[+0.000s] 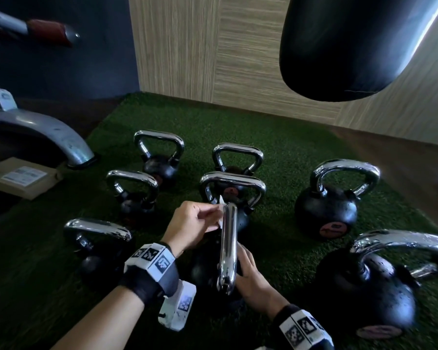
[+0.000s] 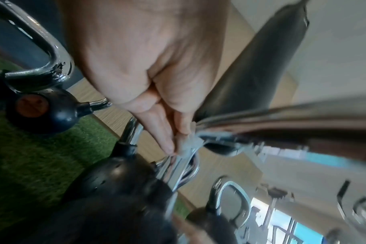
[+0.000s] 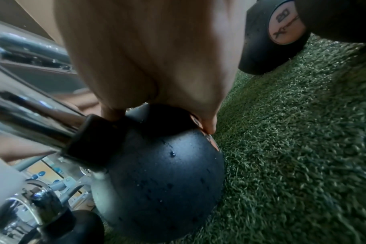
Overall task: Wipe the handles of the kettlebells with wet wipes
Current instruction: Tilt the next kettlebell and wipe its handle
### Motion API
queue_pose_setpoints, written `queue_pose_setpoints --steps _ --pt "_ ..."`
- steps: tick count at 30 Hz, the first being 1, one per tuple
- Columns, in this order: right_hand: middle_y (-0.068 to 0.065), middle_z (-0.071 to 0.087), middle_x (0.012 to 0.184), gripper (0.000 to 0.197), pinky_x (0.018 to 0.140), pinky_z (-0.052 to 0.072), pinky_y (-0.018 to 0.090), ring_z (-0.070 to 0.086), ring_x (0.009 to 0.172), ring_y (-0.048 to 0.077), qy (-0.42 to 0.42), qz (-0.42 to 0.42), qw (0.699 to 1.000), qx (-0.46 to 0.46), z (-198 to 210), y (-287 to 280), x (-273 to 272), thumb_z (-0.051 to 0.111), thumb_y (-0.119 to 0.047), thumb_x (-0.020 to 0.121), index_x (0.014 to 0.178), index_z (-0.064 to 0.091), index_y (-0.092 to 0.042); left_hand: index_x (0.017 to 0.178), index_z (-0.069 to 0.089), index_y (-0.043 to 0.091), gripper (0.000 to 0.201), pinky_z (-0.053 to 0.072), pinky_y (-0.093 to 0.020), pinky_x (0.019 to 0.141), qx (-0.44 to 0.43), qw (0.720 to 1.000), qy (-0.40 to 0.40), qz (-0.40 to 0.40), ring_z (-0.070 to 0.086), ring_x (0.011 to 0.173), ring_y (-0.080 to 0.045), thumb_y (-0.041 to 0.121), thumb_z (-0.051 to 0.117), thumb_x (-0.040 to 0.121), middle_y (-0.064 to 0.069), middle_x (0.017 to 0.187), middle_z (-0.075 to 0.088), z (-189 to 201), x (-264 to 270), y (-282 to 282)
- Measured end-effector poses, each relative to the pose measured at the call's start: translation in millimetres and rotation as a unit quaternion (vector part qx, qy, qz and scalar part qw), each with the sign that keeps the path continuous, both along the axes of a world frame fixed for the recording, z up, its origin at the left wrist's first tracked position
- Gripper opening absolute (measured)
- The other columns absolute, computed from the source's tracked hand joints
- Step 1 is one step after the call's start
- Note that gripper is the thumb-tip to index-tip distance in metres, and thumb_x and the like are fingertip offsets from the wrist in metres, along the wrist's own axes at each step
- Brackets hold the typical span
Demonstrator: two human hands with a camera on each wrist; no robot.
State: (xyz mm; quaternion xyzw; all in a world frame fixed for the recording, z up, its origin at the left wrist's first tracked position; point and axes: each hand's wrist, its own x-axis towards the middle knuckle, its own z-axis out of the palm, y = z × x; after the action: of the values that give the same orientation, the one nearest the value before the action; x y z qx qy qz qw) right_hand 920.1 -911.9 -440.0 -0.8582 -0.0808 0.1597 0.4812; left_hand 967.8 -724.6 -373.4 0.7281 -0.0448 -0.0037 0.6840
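Observation:
Several black kettlebells with chrome handles stand on green turf (image 1: 276, 137). The nearest middle kettlebell (image 3: 163, 173) has its handle (image 1: 228, 246) end-on toward me. My left hand (image 1: 216, 215) pinches a white wet wipe (image 1: 220, 219) against the far end of that handle. The left wrist view shows the fingertips (image 2: 167, 145) pressing the wipe (image 2: 188, 145) onto the chrome bar (image 2: 282, 118). My right hand (image 1: 243, 261) sits right of the handle. In the right wrist view it (image 3: 157, 118) grips the top of the black ball, its thumb by the handle's base.
Other kettlebells ring the held one: a large one (image 1: 326, 205) to the right, a bigger one (image 1: 369, 286) at near right, one (image 1: 96, 248) at near left. A black punching bag (image 1: 352, 46) hangs overhead. A grey machine leg (image 1: 48, 132) and a cardboard box (image 1: 20, 178) lie left.

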Motion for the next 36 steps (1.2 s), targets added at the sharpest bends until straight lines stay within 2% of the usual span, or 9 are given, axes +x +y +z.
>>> queue_pose_setpoints --steps 3,9,12,17,20,23,29,33,36 --pt "-0.006 0.019 0.164 0.112 0.127 0.022 0.040 0.020 0.154 0.014 0.006 0.002 1.000 0.008 -2.2 -0.7 -1.4 0.047 -0.075 0.063 0.162 0.016 -0.033 0.117 0.076 0.012 0.024 0.063 -0.031 0.085 -0.039 0.999 -0.010 -0.013 0.076 0.102 -0.016 0.004 0.067 0.096 -0.003 0.108 0.080 6.5 -11.0 4.9" --pt "-0.009 0.021 0.162 0.108 0.126 0.023 0.040 0.022 0.152 0.011 0.000 -0.001 1.000 0.012 -4.1 -1.3 -1.9 0.049 -0.075 0.066 0.161 0.017 -0.035 0.113 0.075 -0.003 0.022 0.064 -0.028 0.081 -0.070 0.996 0.043 -0.035 0.076 0.101 -0.020 -0.001 0.068 0.093 -0.008 0.113 0.078 15.7 -24.0 10.7" --pt "-0.009 0.021 0.161 0.105 0.126 0.024 0.042 0.021 0.153 0.011 -0.009 -0.007 1.000 0.029 -8.8 -1.5 -4.6 0.051 -0.075 0.069 0.161 0.018 -0.036 0.113 0.075 -0.004 0.025 0.064 -0.033 0.085 -0.065 0.989 0.079 -0.104 0.076 0.102 -0.028 0.001 0.072 0.089 -0.017 0.109 0.078 22.4 -34.5 20.9" --pt "-0.010 0.021 0.159 0.105 0.126 0.024 0.040 0.023 0.151 0.010 -0.019 -0.004 0.999 0.035 -11.0 -2.0 -5.9 0.050 -0.074 0.071 0.162 0.015 -0.033 0.107 0.077 -0.003 0.024 0.063 -0.025 0.071 -0.086 0.990 0.094 -0.055 0.078 0.087 -0.022 -0.001 0.076 0.084 -0.020 0.099 0.079 26.6 -42.7 16.1" --pt "-0.008 0.022 0.159 0.106 0.126 0.025 0.040 0.023 0.151 0.011 -0.017 -0.010 0.999 0.038 -12.3 -0.7 -6.3 0.051 -0.074 0.070 0.161 0.017 -0.032 0.105 0.075 -0.007 0.027 0.064 -0.028 0.071 -0.092 0.983 0.124 -0.095 0.077 0.083 -0.022 0.000 0.078 0.079 -0.022 0.097 0.078 23.9 -54.3 21.4" --pt "-0.010 0.026 0.158 0.104 0.125 0.027 0.042 0.027 0.149 0.011 0.001 -0.031 0.998 0.056 -10.4 0.4 -4.6 0.056 -0.073 0.067 0.159 0.024 -0.037 0.097 0.078 -0.003 0.024 0.064 -0.031 0.076 -0.056 0.978 0.125 -0.156 0.077 0.086 -0.026 0.006 0.082 0.075 -0.022 0.095 0.078 26.0 -64.2 32.4" --pt "-0.011 0.027 0.158 0.102 0.124 0.029 0.044 0.030 0.148 0.011 0.008 -0.039 0.998 0.048 -9.4 1.5 -5.0 0.057 -0.072 0.067 0.158 0.026 -0.039 0.092 0.083 0.005 0.017 0.062 -0.026 0.075 -0.014 0.987 0.058 -0.152 0.077 0.085 -0.018 0.007 0.083 0.075 -0.013 0.092 0.080 11.6 -77.9 34.0" --pt "-0.010 0.026 0.159 0.103 0.125 0.028 0.042 0.029 0.149 0.011 0.006 -0.030 0.999 0.043 -8.5 0.4 -5.8 0.056 -0.071 0.068 0.159 0.024 -0.037 0.102 0.083 0.010 0.023 0.059 -0.026 0.086 0.037 0.983 0.044 -0.174 0.077 0.097 -0.020 0.014 0.084 0.079 -0.006 0.102 0.081 2.6 -89.8 39.5" --pt "-0.011 0.026 0.159 0.101 0.126 0.026 0.039 0.027 0.150 0.009 -0.001 -0.027 0.999 0.043 -9.4 -0.1 -6.1 0.055 -0.071 0.069 0.159 0.024 -0.037 0.101 0.084 0.016 0.023 0.055 -0.022 0.094 0.076 0.984 0.017 -0.158 0.076 0.103 -0.013 0.020 0.085 0.079 0.002 0.102 0.081 4.1 -97.1 39.7"
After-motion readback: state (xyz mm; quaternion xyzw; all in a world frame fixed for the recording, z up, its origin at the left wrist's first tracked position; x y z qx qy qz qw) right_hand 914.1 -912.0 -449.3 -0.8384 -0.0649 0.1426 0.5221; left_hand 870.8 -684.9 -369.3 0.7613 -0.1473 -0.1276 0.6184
